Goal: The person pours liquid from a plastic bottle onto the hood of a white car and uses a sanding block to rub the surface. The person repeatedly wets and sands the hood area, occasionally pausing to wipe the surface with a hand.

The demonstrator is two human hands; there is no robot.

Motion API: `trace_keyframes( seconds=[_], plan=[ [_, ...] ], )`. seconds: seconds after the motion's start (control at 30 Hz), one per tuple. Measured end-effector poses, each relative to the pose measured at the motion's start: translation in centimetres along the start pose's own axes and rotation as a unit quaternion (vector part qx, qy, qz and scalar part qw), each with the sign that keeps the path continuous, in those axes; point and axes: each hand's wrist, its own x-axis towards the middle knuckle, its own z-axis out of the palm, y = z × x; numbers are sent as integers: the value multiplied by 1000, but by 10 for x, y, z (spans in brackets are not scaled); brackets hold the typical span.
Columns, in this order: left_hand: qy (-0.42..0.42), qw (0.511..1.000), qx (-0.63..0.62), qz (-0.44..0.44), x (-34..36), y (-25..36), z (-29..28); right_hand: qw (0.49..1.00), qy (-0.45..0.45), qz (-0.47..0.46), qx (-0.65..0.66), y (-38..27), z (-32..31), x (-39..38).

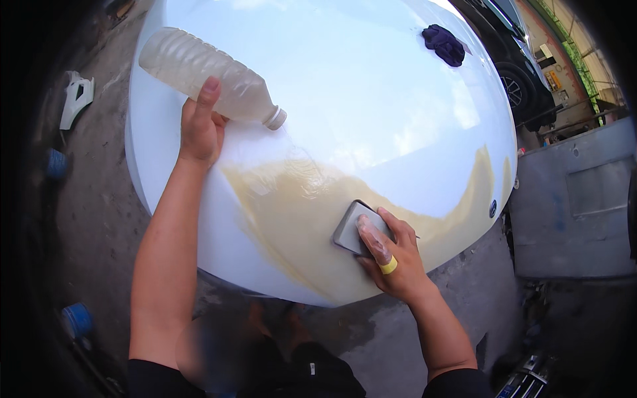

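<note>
My left hand [202, 126] is closed round a clear ribbed plastic bottle [219, 73], tilted with its capped neck down to the right. Water runs from it over a white car hood [318, 86]. A beige, filler-coloured patch [285, 225] spreads along the hood's near edge, wet below the bottle. On that patch my right hand [391, 255] presses a grey sanding block [352, 227] flat, its fingers over the top and side. One finger wears a clear covering held by a yellow band [389, 265].
A dark purple cloth [443, 45] lies crumpled at the hood's far right. Beyond stands a dark car [521, 86]. A grey panel [577, 205] is at the right; a white part [77, 101] and blue cans [77, 320] lie on the floor at left.
</note>
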Motion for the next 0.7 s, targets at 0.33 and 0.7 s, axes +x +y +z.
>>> trace_keyframes(
  seconds=[0.33,0.7],
  plan=[
    [1,1000,8,-15,6,-6,1,999,35,-4,-17,9,6,108],
    [-1,1000,4,-15,9,-10,5,998,15,-36,-53,27,-10,69]
  ],
)
